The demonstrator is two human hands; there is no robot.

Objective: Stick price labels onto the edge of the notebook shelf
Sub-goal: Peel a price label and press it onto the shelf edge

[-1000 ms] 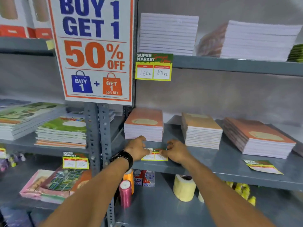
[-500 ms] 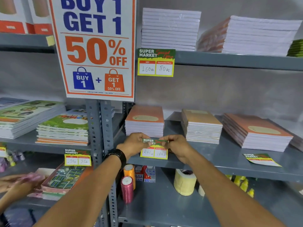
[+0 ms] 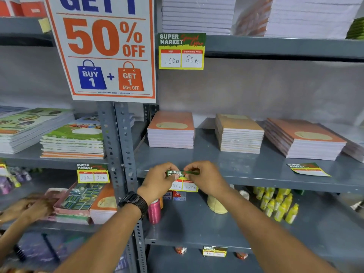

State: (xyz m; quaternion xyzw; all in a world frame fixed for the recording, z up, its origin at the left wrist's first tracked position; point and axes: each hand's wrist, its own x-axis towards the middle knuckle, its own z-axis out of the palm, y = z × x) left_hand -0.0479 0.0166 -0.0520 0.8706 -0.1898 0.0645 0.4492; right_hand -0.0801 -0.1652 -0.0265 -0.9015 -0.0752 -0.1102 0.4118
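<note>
A green, red and yellow price label (image 3: pixel 184 185) hangs against the front edge of the grey notebook shelf (image 3: pixel 256 181), below an orange notebook stack (image 3: pixel 171 130). My left hand (image 3: pixel 159 180) pinches the label's top left corner. My right hand (image 3: pixel 204 179) pinches its top right corner. The label's top strip lies on the shelf lip; its price boxes hang below. Another loose label (image 3: pixel 308 170) lies flat on the shelf at the right. Stuck labels show on the upper shelf edge (image 3: pixel 181 51) and the left shelf edge (image 3: pixel 92 173).
A large "50% OFF" poster (image 3: pixel 104 50) hangs on the upright. Two more notebook stacks (image 3: pixel 238 133) (image 3: pixel 303 138) sit on the shelf. Below are thread spools (image 3: pixel 154 210), a tape roll (image 3: pixel 215 204) and yellow bottles (image 3: pixel 275 203). Another person's hands (image 3: pixel 21 207) reach in at the lower left.
The label went from lying flat on the shelf to hanging down over its front edge, both hands moving with it. The camera moved closer. Another person's hands came in at the left.
</note>
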